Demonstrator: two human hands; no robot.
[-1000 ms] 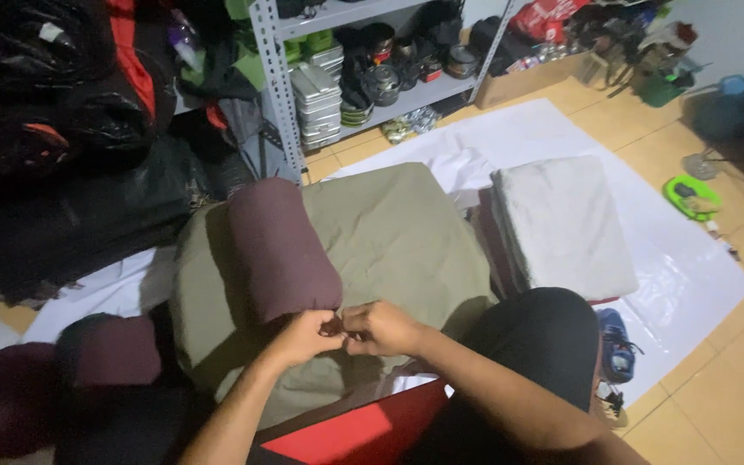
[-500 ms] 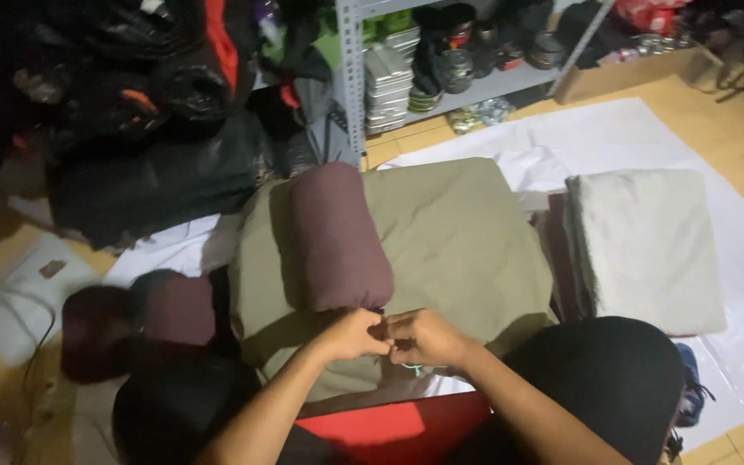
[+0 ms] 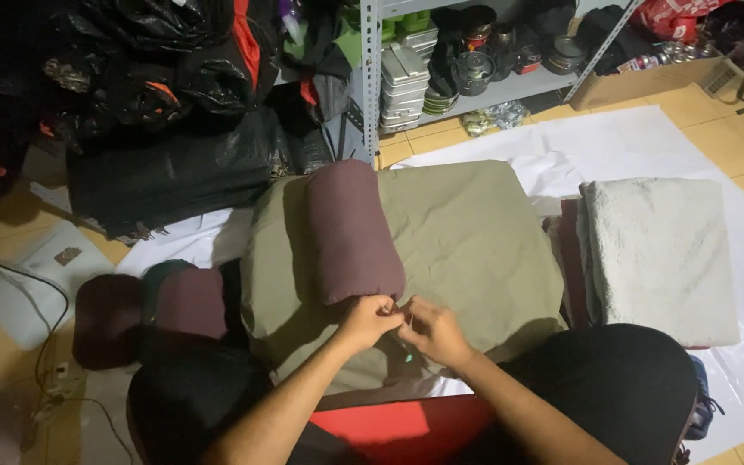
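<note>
- The near end of the maroon rolled fabric bundle (image 3: 353, 232) is covered by the left hand (image 3: 370, 317) and right hand (image 3: 435, 331), so whatever the fingertips pinch there cannot be made out.
- A tiny green speck (image 3: 407, 356) just below the hands is too small to tell.
- The dark maroon cloth (image 3: 571, 258) under the pale grey folded fleece blanket (image 3: 658, 250) shows only its left edge.
- The blue shoe (image 3: 704, 403) at the near right is mostly hidden behind the black-clad knee (image 3: 613, 379).
- The heap of black plastic bags (image 3: 131, 95) at the far left is cut off by the top and left edges.
- The cookware on the grey metal shelf (image 3: 475, 73) is too dim to tell piece by piece.
</note>
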